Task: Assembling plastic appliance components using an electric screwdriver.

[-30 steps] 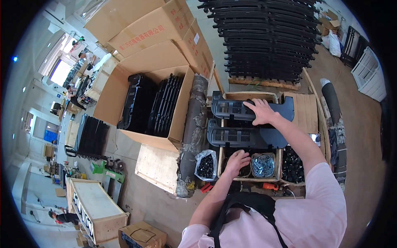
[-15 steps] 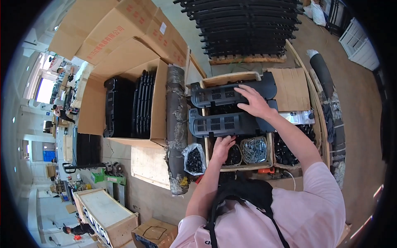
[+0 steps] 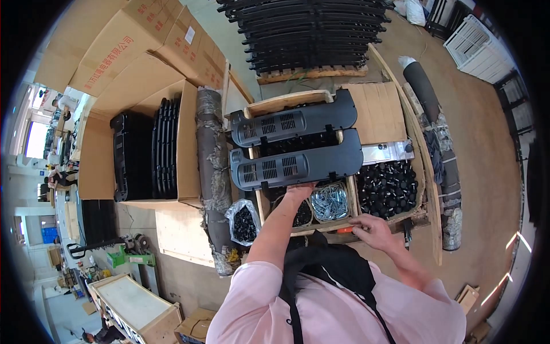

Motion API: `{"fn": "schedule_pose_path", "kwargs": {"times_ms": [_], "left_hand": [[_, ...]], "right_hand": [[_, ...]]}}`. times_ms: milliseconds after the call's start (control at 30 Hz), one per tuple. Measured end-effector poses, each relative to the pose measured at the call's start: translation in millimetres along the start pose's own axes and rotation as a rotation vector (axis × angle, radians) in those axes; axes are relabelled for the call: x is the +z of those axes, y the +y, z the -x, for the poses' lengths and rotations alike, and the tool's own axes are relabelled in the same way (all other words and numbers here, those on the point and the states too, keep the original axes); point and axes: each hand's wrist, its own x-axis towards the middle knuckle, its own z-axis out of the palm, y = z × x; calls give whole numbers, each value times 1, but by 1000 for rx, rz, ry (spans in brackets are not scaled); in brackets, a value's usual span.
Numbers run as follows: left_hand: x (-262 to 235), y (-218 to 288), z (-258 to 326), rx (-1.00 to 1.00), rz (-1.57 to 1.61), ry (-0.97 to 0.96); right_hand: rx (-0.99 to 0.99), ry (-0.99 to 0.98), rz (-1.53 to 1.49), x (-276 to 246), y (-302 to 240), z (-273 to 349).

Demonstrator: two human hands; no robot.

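Two long dark-grey plastic covers with slotted vents lie side by side across a wooden parts box: the far cover (image 3: pixel 321 116) and the near cover (image 3: pixel 332 160). My left hand (image 3: pixel 301 190) reaches under the front edge of the near cover, its fingers hidden there. Below it sit a basket of small black parts (image 3: pixel 302 213) and a basket of silver screws (image 3: pixel 330 202). At the box's front edge, my right hand (image 3: pixel 375 233) has its fingers curled at an orange tool (image 3: pixel 345 230), most of which is hidden.
Black round knobs (image 3: pixel 388 189) fill the right compartment, below a cardboard sheet (image 3: pixel 375 112). To the left stand a bag of black parts (image 3: pixel 243 223), a wrapped roll (image 3: pixel 213 160) and a carton (image 3: pixel 186 143) holding black panels. Stacked black parts (image 3: pixel 309 40) stand behind.
My right hand has left the far cover and come down to the orange tool. My left hand has moved from the near cover's front edge to underneath it. The view has shifted.
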Motion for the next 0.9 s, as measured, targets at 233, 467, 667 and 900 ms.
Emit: {"fn": "schedule_pose_path", "kwargs": {"times_ms": [233,467,667,900], "left_hand": [[19,-29,10,187,-323,66],[51,-70,-6,113,-535,-86],[81,-118,1,294,-554,473],[19,-37,-12,-33,109,138]], "right_hand": [[-15,-65,116,-2,-10,-15],[-107,-81,163,-6,-28,-49],[-174,-162,219,6,-45,-65],[-108,-114,210,14,-27,-47]]}}
